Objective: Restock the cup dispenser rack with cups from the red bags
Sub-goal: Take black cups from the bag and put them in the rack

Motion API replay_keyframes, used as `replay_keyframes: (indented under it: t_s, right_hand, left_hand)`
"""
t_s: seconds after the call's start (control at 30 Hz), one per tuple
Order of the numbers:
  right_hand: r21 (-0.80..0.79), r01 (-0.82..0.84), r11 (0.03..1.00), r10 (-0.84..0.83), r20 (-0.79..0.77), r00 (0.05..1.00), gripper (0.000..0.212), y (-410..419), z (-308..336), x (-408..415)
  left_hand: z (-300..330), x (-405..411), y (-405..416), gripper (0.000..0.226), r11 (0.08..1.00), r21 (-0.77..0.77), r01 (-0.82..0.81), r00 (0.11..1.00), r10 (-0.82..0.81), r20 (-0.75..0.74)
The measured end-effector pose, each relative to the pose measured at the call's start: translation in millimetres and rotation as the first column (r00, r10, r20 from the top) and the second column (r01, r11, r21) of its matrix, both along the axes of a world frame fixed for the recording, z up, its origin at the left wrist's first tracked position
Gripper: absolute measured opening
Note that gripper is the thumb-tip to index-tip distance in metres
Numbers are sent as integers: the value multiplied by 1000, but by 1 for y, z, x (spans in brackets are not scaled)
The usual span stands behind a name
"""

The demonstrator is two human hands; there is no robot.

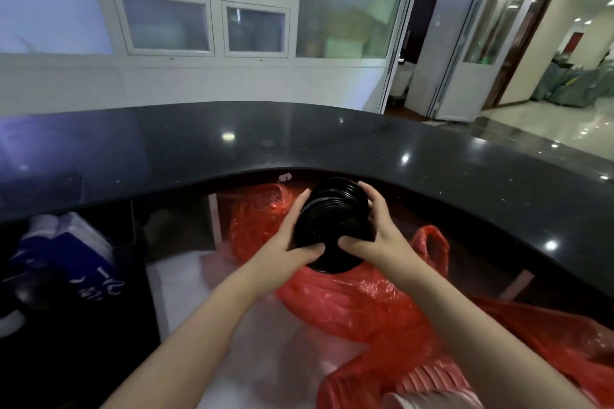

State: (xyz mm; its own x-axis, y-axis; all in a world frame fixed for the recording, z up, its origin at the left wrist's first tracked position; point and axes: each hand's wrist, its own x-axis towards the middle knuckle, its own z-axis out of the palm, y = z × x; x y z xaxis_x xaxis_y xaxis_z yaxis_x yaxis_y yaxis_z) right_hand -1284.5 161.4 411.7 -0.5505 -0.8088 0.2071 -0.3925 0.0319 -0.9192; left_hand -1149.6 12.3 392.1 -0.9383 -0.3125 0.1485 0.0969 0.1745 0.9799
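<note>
Head view: your left hand (292,242) and right hand (372,236) clamp either side of a nested stack of black ribbed plastic cups or lids (334,226), held above the crinkled red plastic bag (349,302) under the curved black counter (299,139). Keep both palms squeezing evenly so the stack doesn't splay. Dispenser rack not visible.

— Where are the arms?

— Both bare forearms reach forward from the bottom of the view and converge toward the middle.

— And the left hand (292,239)?

— It cups the left side of a black stack (332,226), fingers stretched up along it, thumb pressed across the near face.

— The right hand (375,236)?

— It mirrors it: fingers curled over the far right edge, thumb laid across the near face, its tip close to the left thumb.

— Do the thumbs touch?

— Hard to tell; they look just apart.
</note>
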Motion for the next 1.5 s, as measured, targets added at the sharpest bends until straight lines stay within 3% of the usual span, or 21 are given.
replay_keyframes:
  t_s: [0.13,0.4,0.6,0.8,0.9,1.03,1.13,1.23,1.33,1.4,1.5]
  right_hand:
    - [-19,-78,997,78,4,997,100,-1,4,14]
    - [-63,-292,954,280,-146,949,112,-22,19,40]
    - [-155,-379,913,349,-189,918,101,-38,25,79]
    - [-157,-567,809,537,-196,821,104,-48,44,138]
    - [-177,-643,745,635,-105,765,110,-52,47,181]
    - [-249,-566,786,601,91,794,80,-53,34,256]
    - [-269,-489,830,548,222,807,71,-47,17,310]
    - [-286,-505,815,580,399,710,61,-38,-1,349]
    - [-226,-556,800,575,553,602,81,-31,-16,371]
    - [-182,-612,769,587,581,564,86,-28,-23,381]
    - [-201,-613,765,596,581,554,73,-25,-34,397]
  left_hand:
    - [6,19,0,88,997,-33,-73,997,73,-7]
    - [26,65,-4,82,950,-113,-292,955,285,-79]
    - [31,117,9,85,883,-207,-421,907,415,-73]
    - [36,193,24,87,820,-170,-546,838,532,-126]
    - [32,238,36,85,795,-128,-593,803,572,-170]
    - [20,305,59,83,771,-25,-636,766,627,-141]
    - [10,354,75,85,690,-166,-705,708,701,-90]
    - [-3,391,88,86,653,-199,-731,674,737,-57]
    - [-16,418,100,85,648,-190,-738,663,748,-23]
    - [-20,433,107,80,651,-260,-713,675,738,-7]
    - [-22,446,110,79,641,-295,-708,661,749,42]
